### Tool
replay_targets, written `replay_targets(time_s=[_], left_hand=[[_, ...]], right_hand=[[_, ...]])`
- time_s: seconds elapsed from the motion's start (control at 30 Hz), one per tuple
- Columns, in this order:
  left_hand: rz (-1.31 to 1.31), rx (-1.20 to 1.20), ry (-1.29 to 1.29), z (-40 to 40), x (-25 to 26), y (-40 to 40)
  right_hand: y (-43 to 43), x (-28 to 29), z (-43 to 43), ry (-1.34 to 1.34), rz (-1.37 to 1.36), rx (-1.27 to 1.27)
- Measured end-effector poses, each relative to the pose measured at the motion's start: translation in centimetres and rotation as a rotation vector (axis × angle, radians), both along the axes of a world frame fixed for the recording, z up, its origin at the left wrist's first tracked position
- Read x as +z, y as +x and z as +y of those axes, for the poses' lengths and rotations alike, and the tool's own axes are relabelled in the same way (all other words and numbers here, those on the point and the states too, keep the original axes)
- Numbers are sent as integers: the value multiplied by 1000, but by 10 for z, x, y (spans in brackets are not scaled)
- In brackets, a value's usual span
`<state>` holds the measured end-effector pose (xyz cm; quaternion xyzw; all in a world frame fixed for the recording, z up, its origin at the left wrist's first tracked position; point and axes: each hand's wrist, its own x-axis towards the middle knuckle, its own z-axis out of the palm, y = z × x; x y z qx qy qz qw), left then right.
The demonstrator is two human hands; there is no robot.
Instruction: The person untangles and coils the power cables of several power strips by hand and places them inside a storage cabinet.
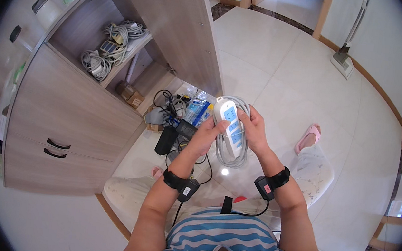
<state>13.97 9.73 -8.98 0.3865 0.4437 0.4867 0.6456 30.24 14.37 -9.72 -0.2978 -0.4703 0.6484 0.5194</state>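
A white power strip [234,143] with blue socket faces is held up in front of me, its grey cord [227,162] looped lengthwise around it. My left hand [205,135] grips its left side, thumb on the socket face. On the other side, my right hand [254,126] holds the strip and the cord loops near the upper end. Several coiled grey cords, one bundle [96,65] with a white plug or socket piece, lie on the upper shelf of the open cabinet. Black cables, a black adapter [186,129] and plastic packets [198,113] are heaped on the floor below.
The wooden cabinet door [182,24] stands open beyond the pile. A small cardboard box [130,94] is in the lower compartment. Bottles, including a white one [47,12], stand on the cabinet top. A floor cleaner [342,63] leans by the right wall. My slippered feet flank the heap.
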Motion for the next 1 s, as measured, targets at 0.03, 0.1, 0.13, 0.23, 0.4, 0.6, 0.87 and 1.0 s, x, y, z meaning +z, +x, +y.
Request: replay_targets(time_s=[0.03,0.1,0.13,0.23,0.4,0.6,0.87,1.0], left_hand=[[28,4,11,-2,3,-1],[82,11,34,-6,10,-1],[114,4,53,-8,12,-1],[264,22,179,-14,13,-3],[557,153,370,-27,25,-1],[593,191,403,-38,36,-6],[696,266,520,-43,24,-22],[589,255,584,-45,26,-18]], right_hand=[[1,2,1,25,-26,12],[0,5,2,-53,23,57],[0,6,3,-92,46,79],[-1,11,7,-57,-91,159],[0,37,4,90,-308,280],[-11,50,-16,35,-95,264],[-26,64,-27,53,-13,251],[-31,66,-35,107,-37,254]])
